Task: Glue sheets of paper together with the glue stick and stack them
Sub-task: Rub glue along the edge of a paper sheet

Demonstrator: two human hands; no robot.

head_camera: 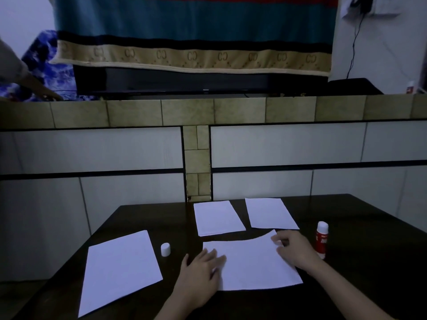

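Note:
A white sheet (249, 264) lies in front of me on the dark table (360, 255). My left hand (203, 271) rests flat on its left edge, fingers straight. My right hand (294, 249) lies on its right side with loosely bent fingers; the far right corner of the sheet curls up slightly. The red and white glue stick (321, 239) stands upright just right of my right hand, uncapped. Its white cap (165, 249) stands left of the sheet. Two more sheets (218, 218) (270, 213) lie at the far edge and a larger sheet (120, 271) at the left.
The table stands against a tiled wall with a ledge (208, 112). On the ledge are a dark screen (184, 82) under a hanging cloth and a small bottle (410, 87) at the far right. Another person's arm (27, 84) reaches in at upper left.

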